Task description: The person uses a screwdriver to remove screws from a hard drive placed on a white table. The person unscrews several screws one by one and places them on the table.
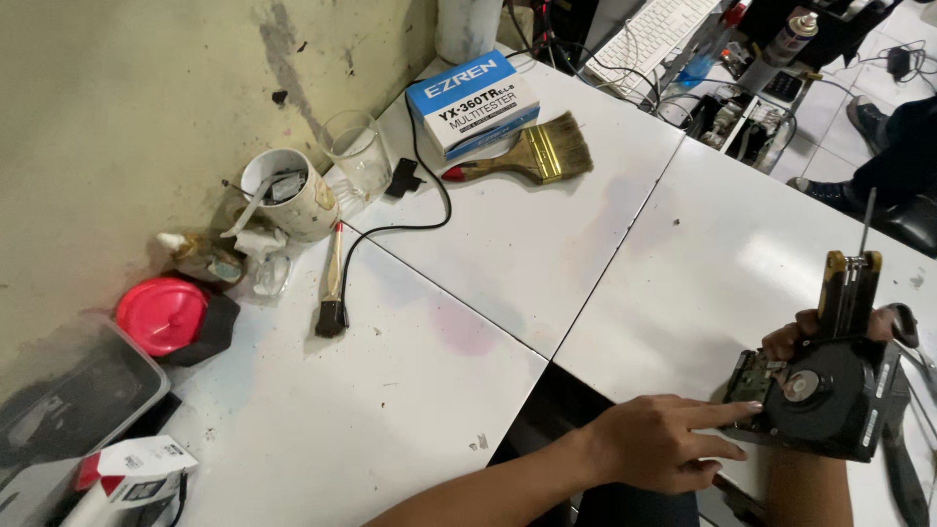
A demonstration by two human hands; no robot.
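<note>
Left hand (656, 441): bare forearm comes in from the lower edge, palm down, index finger stretched out straight, other fingers loosely curled.
Right hand (795, 340): mostly hidden; only curled fingertips show, wrapped in a grip.

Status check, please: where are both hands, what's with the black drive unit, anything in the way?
Left hand steadying black drive unit with its fingertips. Right hand behind it, gripping yellow-and-black screwdriver. Unit propped on white table. Nothing crowding it.
</note>
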